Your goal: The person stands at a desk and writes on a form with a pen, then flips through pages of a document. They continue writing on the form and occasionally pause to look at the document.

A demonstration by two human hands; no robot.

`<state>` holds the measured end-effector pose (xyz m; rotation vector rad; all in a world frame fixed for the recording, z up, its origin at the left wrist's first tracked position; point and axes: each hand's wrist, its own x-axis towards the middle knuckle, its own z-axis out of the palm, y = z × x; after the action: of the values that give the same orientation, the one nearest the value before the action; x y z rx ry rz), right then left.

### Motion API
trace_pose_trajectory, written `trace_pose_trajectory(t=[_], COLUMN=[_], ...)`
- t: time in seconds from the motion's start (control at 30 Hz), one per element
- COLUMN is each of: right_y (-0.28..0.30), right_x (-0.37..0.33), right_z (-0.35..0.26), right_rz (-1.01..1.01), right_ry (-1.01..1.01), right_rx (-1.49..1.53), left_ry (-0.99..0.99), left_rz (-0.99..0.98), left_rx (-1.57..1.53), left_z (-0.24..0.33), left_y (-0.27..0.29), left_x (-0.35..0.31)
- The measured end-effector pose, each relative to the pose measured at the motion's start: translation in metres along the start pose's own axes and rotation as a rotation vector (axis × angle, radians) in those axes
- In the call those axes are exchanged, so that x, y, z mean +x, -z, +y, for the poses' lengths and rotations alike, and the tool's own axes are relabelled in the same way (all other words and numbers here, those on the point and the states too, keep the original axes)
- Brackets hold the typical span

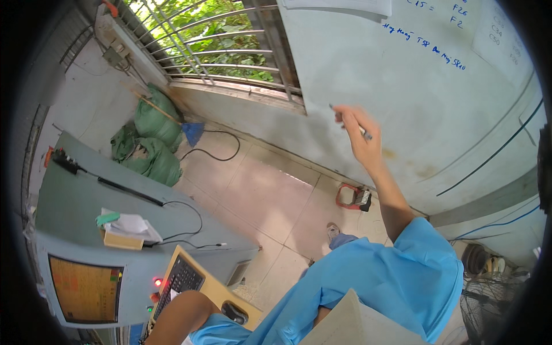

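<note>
My right hand [359, 129] is raised at the pale wall [414, 92], its fingers closed round a slim pen [366, 134]. The dark tip of the pen pokes out past the fingertips to the left; I cannot tell whether it touches the wall. Blue handwriting [422, 46] runs across the wall above and to the right of this hand. At the lower left my left arm [184, 316] is bent beside a keyboard [183, 276], and the hand itself does not show.
A grey machine cabinet [138, 195] on the left carries a screen [86, 290], a box with papers [123, 238] and cables. A mouse [234, 312] lies on the keyboard shelf. Green sacks [155, 115] and a blue broom [192, 132] stand below the barred window. A red-framed lamp-like device [348, 197] sits by the wall.
</note>
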<state>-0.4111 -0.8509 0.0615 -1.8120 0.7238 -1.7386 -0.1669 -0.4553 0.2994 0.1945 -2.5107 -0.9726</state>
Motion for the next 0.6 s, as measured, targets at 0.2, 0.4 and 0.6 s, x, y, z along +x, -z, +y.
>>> trace_pose_trajectory(t=[0.2,0.4,0.6], right_y=[0.006,-0.025,-0.056], right_x=[0.117,0.205,0.278], right_z=[0.023,0.033,0.041], right_rz=[0.040,0.110,0.221], right_ry=[0.174,0.482,0.745], right_rx=[-0.138,-0.246,-0.394], left_ry=[-0.175,-0.356,-0.583], left_rz=[-0.029,-0.013,-0.036], left_rx=[0.235,0.426,0.561], left_z=[-0.056,-0.124,-0.195], left_y=[0.069,0.136,0.213], left_x=[-0.002,-0.020,-0.068])
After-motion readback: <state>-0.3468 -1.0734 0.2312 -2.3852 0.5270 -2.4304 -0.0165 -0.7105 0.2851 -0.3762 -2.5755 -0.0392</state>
